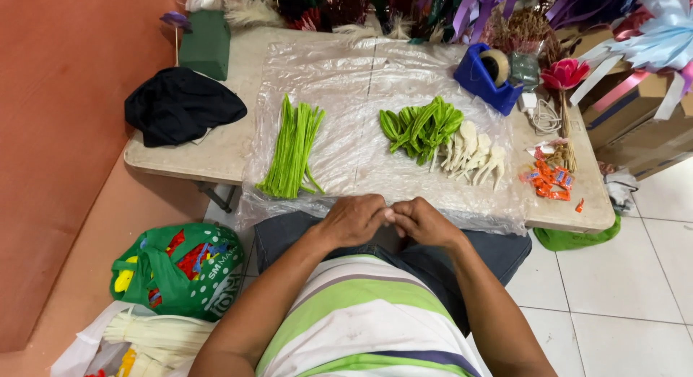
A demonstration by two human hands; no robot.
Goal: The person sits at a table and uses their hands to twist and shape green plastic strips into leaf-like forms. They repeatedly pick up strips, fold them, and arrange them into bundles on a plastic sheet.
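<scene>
Hands: the left hand (351,220) and right hand (424,222) meet fingertip to fingertip at the near table edge, above the person's lap; both are curled narrow, pinching at one spot. What they pinch is hidden between the fingers, so I cannot tell what it is.
Lap: striped shirt and dark trousers fill the foreground.
Floor, left: a green shopping bag (177,270) of coloured bits stands beside a white bag of pale strips (155,337).
Nearest stock: a bundle of straight green stems (291,150) lies on the clear plastic sheet (346,81), just beyond the left hand.
Handling, judged: the stems look fuzzy, light and bendable, unlikely to slip; best taken near one end with a fingertip pinch, one at a time.
Middle: a heap of folded green leaf shapes (421,126) touches a row of cream petal shapes (473,157); these look soft and easily crushed.
Right edge: small orange packets (550,181) lie scattered.
Far: a blue tape dispenser (487,77), a pink artificial flower (564,74), a black cloth (180,104) and a green foam block (206,44) line the back of the table (216,150).
</scene>
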